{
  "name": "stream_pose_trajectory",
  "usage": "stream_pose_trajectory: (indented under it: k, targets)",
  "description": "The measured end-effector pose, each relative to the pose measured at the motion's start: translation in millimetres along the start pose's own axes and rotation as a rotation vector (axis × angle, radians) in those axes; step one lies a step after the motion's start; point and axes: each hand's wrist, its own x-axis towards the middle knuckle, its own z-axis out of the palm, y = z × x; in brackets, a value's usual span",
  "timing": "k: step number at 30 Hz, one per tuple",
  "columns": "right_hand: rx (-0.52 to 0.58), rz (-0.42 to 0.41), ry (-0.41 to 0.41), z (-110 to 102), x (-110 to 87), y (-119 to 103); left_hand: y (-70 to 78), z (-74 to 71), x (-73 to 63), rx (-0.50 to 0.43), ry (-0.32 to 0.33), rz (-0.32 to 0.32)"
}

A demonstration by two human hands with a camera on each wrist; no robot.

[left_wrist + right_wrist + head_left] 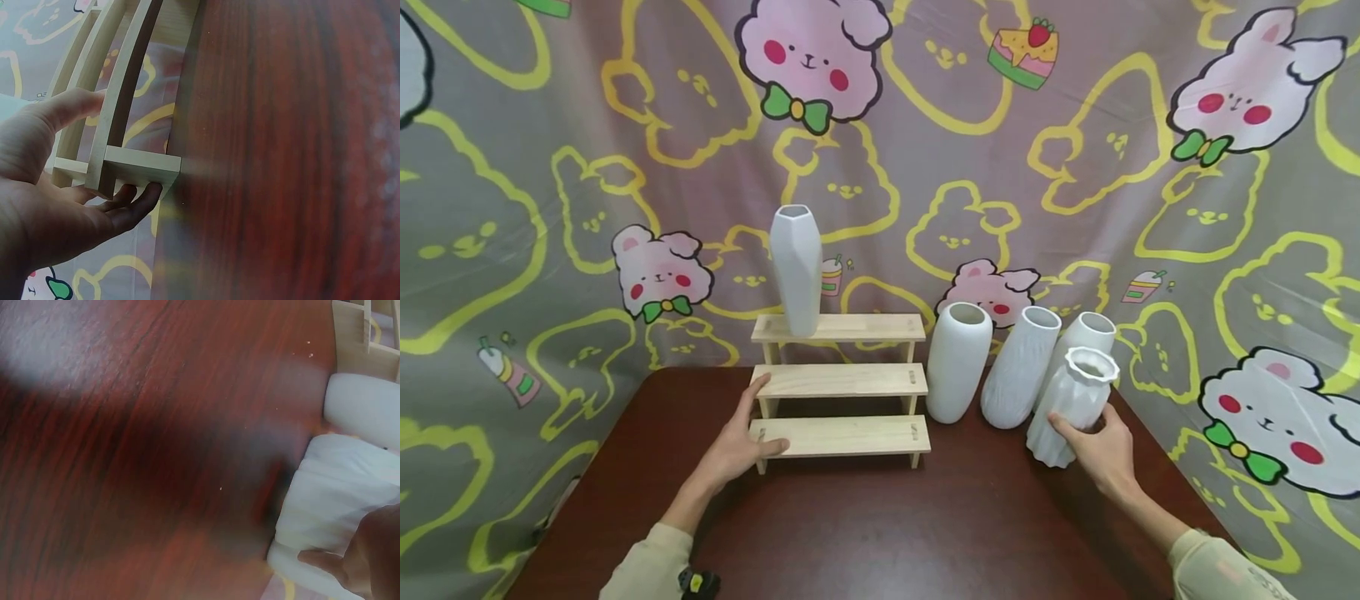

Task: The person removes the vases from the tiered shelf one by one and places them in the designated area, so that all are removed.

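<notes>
My left hand [733,450] grips the left end of a three-step pale wooden display stand [842,379], its thumb over the lowest shelf. In the left wrist view, fingers [147,199] curl around the end of the stand [140,159]. On the top shelf stands a tall faceted white vase [797,271]. At the right, my right hand [1108,458] holds a white vase with a ruffled rim [1060,412], thumb across its front and the other fingers mostly hidden behind it. The right wrist view shows this hand [375,550] against the white vases at the frame's edge.
Between the stand and the held vase are a smooth white vase [957,367] and a textured white vase [1018,371]. Another white vase [1093,327] is partly hidden behind the ruffled one. The dark reddish-brown table [880,533] backs onto a cartoon-printed curtain [925,150].
</notes>
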Motion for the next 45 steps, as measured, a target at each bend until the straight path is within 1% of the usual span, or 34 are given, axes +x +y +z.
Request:
stream_pose_trajectory:
  k: [8, 12, 18, 26, 30, 34, 36, 38, 43, 45]
  targets:
    - [-0.023, -0.003, 0.008, -0.1, -3.0, 3.8, 3.2, -0.8, 0.8, -0.009, -0.002, 0.007]
    - [-0.021, 0.000, 0.006, 0.6, -4.4, 5.2, 2.3, 0.0, 0.2, -0.015, -0.003, 0.011]
    - [-0.024, -0.004, 0.011, 0.4, -4.4, 6.1, -0.9, 3.1, -4.3, -0.043, 0.000, 0.008]
    - [-0.030, -0.039, -0.050, -1.9, -6.0, 5.5, -5.5, 3.5, -5.7, -0.036, 0.010, 0.012]
    - [0.005, -0.060, -0.039, -8.7, -7.2, 0.6, -6.2, 2.5, -4.8, -0.032, 0.007, 0.011]
    - [0.037, -0.097, 0.009, -19.0, -7.7, -8.3, -4.7, 0.7, -5.2, -0.025, 0.011, 0.011]
    - [0.050, -0.126, 0.047, -24.3, -7.4, -14.4, -3.8, -0.4, -4.9, -0.018, 0.012, 0.015]
    - [0.075, -0.162, 0.096, -29.9, -7.2, -21.3, -3.1, -1.0, -4.1, -0.010, 0.011, 0.017]
    - [0.166, -0.288, 0.261, -40.9, -8.7, -41.0, -1.9, -1.1, -1.0, 0.000, 0.003, -0.002]
    - [0.200, -0.334, 0.315, -43.8, -11.4, -52.1, -1.0, -0.4, 0.6, 0.005, 0.000, -0.003]
